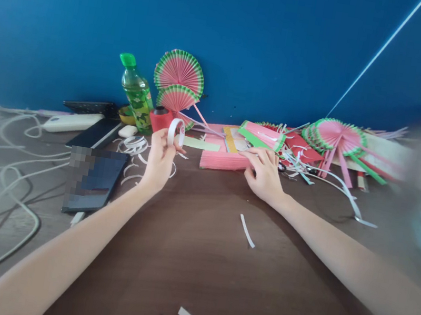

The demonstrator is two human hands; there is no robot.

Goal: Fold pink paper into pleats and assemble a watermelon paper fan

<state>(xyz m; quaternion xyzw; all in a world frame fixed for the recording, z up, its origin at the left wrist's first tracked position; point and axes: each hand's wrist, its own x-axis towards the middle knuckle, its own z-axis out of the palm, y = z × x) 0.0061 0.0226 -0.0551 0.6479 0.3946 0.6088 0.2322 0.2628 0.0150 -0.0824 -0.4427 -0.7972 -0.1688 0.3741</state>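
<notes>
My left hand [158, 162] is closed round a roll of white tape [176, 132], held upright between thumb and fingers above the tabletop. In front of my right hand [265, 176] lies a folded stack of pink pleated paper [222, 161]. My right thumb and bent fingers close over its right end. Just behind it, another pink and green folded paper piece [264, 136] rests on the pile. A red spool of thread [161, 119] stands behind my left hand, partly hidden by it.
Round watermelon-coloured paper fans lean on the blue wall [253, 36] and lie at right [335, 137]. A green bottle [137, 93], a phone [97, 182] and white cables [31, 214] are at left. Paper strips [247, 231] lie on the brown table [163, 256].
</notes>
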